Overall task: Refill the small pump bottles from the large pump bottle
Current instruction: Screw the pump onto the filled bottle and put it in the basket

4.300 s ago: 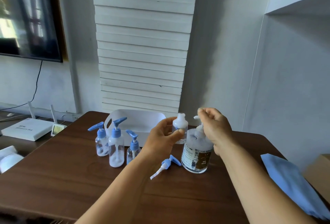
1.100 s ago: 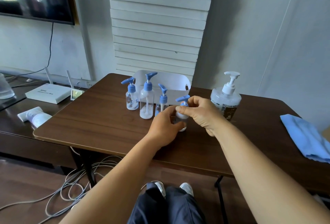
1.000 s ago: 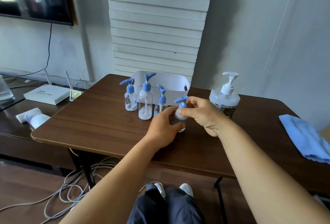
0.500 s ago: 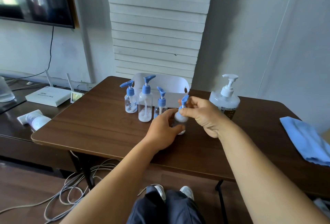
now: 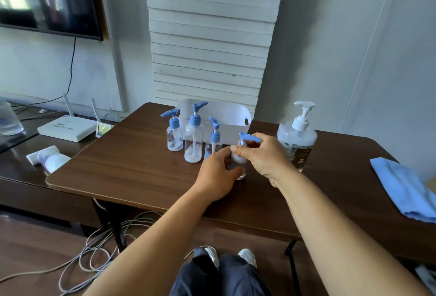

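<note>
Near the middle of the brown table point(image 5: 132, 168) a small clear bottle point(image 5: 238, 163) stands upright on the wood, caught between both hands. The left hand point(image 5: 215, 177) is wrapped around its lower body from the near side, fingers curled on the plastic, while the right hand point(image 5: 264, 156) pinches the collar just under its blue pump head point(image 5: 249, 139), thumb and forefinger closed on it. The pump's nozzle points off to the right. Little of the bottle's body shows past the fingers, so how full it is cannot be told. Just behind and to the left stand three more small pump bottles point(image 5: 194, 141) in a loose row, all clear with blue pumps; the tallest has a white layer at its bottom. The large pump bottle point(image 5: 296, 140), clear with a white pump and a dark label, stands just to the right of the hands. A white basket point(image 5: 226, 114) sits behind the row, and a blue cloth point(image 5: 403, 187) lies at the table's right edge.
</note>
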Motion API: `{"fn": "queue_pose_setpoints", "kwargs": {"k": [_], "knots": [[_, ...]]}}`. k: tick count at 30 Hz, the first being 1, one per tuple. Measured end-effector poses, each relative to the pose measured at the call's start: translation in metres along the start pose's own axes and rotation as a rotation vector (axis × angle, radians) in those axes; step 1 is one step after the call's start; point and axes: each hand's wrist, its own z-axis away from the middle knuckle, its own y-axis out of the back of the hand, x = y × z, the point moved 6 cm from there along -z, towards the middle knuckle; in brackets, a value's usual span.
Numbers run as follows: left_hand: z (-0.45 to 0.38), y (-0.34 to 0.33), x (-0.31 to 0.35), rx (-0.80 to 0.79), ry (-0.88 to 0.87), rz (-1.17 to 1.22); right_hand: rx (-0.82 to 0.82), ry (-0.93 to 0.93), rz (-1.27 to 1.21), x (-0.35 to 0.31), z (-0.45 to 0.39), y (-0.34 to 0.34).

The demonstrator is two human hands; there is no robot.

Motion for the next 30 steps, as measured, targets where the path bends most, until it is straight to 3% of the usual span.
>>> {"fn": "queue_pose_setpoints", "kwargs": {"k": [6, 11, 16, 21, 27, 30], "knots": [[0.005, 0.0, 0.01, -0.01, -0.033, -0.047, 0.044, 0.059, 0.143, -0.013, -0.002, 0.01], [0.011, 0.017, 0.024, 0.237, -0.076, -0.072, 0.278, 0.22, 0.001, -0.061, -0.021, 0.034], [0.005, 0.033, 0.039, 0.29, -0.148, -0.161, 0.433, 0.299, -0.037, -0.086, -0.051, 0.031], [-0.001, 0.038, 0.044, 0.247, -0.214, -0.3, 0.412, 0.166, 0.002, -0.057, -0.084, 0.007], [-0.016, 0.04, 0.032, 0.166, -0.064, -0.426, 0.274, 0.051, 0.196, -0.027, -0.101, -0.015], [-0.022, 0.041, 0.031, 0.168, -0.07, -0.433, 0.183, 0.028, 0.324, -0.024, -0.106, -0.024]]}}
